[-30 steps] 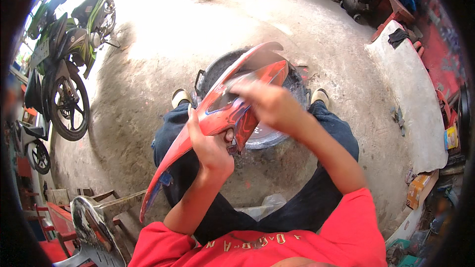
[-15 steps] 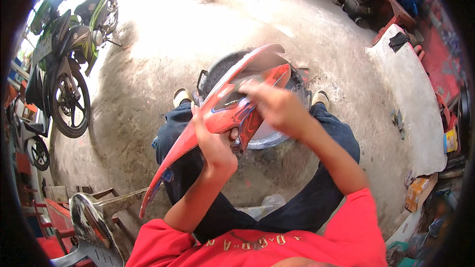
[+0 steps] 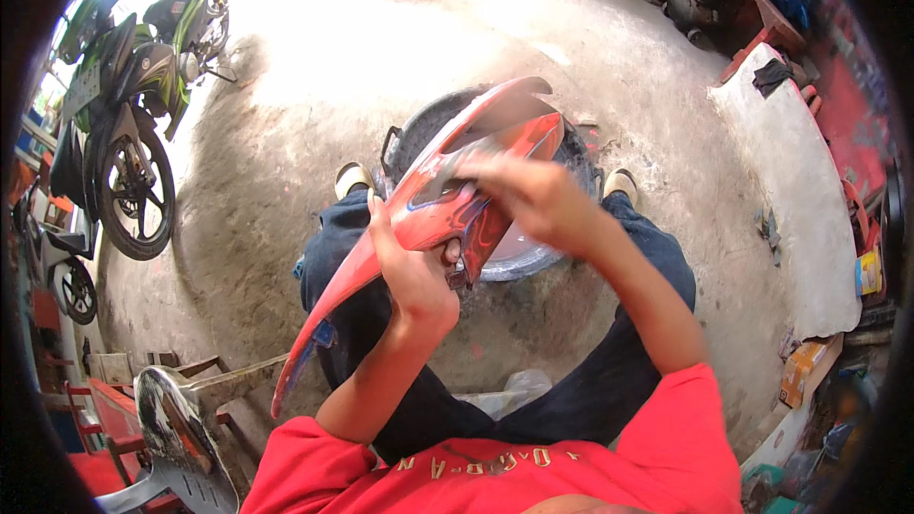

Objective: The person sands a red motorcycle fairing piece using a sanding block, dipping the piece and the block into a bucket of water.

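A long, curved red motorcycle fairing panel (image 3: 345,287) with blue and dark swirls and worn grey patches slants across my lap, over a round dark basin (image 3: 404,138). My left hand (image 3: 416,284) grips the panel by its middle, thumb on the upper face and fingers curled round the lower edge. Against the panel's upper part my right hand (image 3: 533,192) presses with bent fingers, blurred by motion. A greyish blur shows at its fingertips; what they hold, if anything, I cannot make out. Pale liquid shows in the basin below the panel.
Two motorcycles (image 3: 133,176) stand at the left. A worn plastic chair (image 3: 181,428) is at the lower left. Along the right runs a pale slab (image 3: 795,200) with a black cloth on it, near a cardboard box (image 3: 807,369). A compressor-like machine (image 3: 687,11) sits at the far right.
My right hand has shifted slightly on the panel, its fingers still against the upper part. The panel has tilted a little; my left hand keeps its hold.
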Action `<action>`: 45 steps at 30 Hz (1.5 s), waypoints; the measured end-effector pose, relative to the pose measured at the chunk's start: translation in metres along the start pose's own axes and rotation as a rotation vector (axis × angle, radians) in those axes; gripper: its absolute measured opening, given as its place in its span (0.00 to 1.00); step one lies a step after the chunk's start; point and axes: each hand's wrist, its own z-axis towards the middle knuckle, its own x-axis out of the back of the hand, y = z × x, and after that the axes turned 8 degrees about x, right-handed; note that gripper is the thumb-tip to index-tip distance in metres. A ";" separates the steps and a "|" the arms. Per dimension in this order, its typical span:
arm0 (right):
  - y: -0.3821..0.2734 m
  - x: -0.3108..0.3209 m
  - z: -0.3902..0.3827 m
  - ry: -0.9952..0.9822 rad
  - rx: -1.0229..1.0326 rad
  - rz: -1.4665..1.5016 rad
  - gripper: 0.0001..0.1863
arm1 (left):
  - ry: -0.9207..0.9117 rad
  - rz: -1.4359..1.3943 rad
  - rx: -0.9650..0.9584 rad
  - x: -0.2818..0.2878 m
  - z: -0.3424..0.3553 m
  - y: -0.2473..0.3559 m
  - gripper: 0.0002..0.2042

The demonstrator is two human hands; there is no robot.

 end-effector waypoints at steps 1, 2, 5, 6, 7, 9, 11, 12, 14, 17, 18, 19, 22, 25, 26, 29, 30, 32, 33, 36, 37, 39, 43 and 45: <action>0.022 0.005 -0.003 0.076 -0.070 -0.105 0.18 | 0.042 0.026 -0.041 -0.003 0.000 0.000 0.29; 0.038 0.009 -0.007 0.067 -0.116 -0.190 0.18 | 0.052 0.020 -0.015 -0.007 -0.001 0.000 0.29; 0.006 -0.003 0.002 0.009 -0.058 -0.084 0.18 | 0.029 0.019 -0.086 0.009 0.005 0.000 0.29; -0.011 -0.010 0.002 -0.015 0.053 -0.057 0.17 | 0.032 0.016 -0.088 0.007 0.004 0.000 0.29; -0.020 -0.015 -0.001 -0.011 0.115 0.008 0.16 | 0.026 -0.050 -0.037 0.001 0.003 0.002 0.29; -0.011 -0.005 -0.004 -0.018 0.038 0.183 0.17 | 0.023 -0.108 0.015 -0.002 0.002 0.001 0.29; 0.009 0.009 0.000 0.025 -0.144 0.071 0.16 | 0.027 0.028 -0.032 0.000 0.001 -0.002 0.29; 0.019 0.009 0.007 0.078 -0.194 -0.009 0.16 | 0.034 0.064 -0.029 0.000 0.002 0.001 0.29; 0.013 0.003 -0.001 0.058 -0.124 -0.027 0.16 | 0.045 0.031 -0.038 0.003 0.003 -0.002 0.29; -0.023 -0.017 0.001 0.028 0.164 0.034 0.15 | 0.041 -0.039 -0.043 0.006 0.006 0.001 0.28; -0.021 -0.010 -0.002 -0.013 0.054 0.133 0.16 | 0.003 -0.067 -0.012 0.003 0.004 0.001 0.28; -0.013 0.000 -0.003 -0.054 -0.057 0.238 0.17 | 0.008 -0.060 -0.007 0.002 0.003 0.001 0.28; 0.030 0.013 -0.003 0.033 -0.214 -0.044 0.17 | -0.004 0.048 -0.039 0.000 0.002 0.000 0.27; -0.004 -0.006 0.003 -0.012 -0.094 0.003 0.17 | 0.059 0.003 -0.080 0.006 0.004 0.002 0.27; -0.015 -0.012 0.000 -0.029 0.063 0.001 0.17 | 0.056 -0.005 -0.075 0.004 0.005 -0.001 0.27; -0.010 0.001 -0.001 -0.098 -0.066 0.180 0.17 | 0.037 -0.065 -0.032 -0.001 0.003 0.002 0.27; 0.001 0.009 0.002 -0.040 -0.071 0.101 0.17 | 0.043 -0.012 -0.039 -0.001 0.002 0.001 0.27; 0.026 0.018 -0.004 -0.009 -0.219 -0.002 0.16 | 0.056 0.057 -0.026 -0.008 0.000 -0.001 0.29; 0.028 0.015 -0.001 -0.021 -0.234 -0.061 0.16 | 0.062 0.059 -0.033 -0.003 0.000 0.000 0.29; -0.016 -0.013 0.001 -0.038 0.109 0.016 0.17 | 0.034 0.010 -0.070 0.002 0.004 0.003 0.26; -0.025 -0.012 0.001 -0.057 0.148 0.039 0.17 | 0.066 -0.037 -0.051 -0.007 0.003 0.003 0.25; -0.004 0.006 0.000 -0.107 -0.075 0.220 0.17 | 0.097 -0.076 -0.028 -0.009 0.001 0.003 0.25; 0.035 0.016 0.005 -0.011 -0.190 -0.103 0.18 | 0.006 0.036 -0.039 0.000 0.002 0.001 0.25; -0.001 -0.007 0.001 -0.076 -0.058 0.006 0.17 | 0.049 0.035 -0.069 0.006 0.004 0.001 0.26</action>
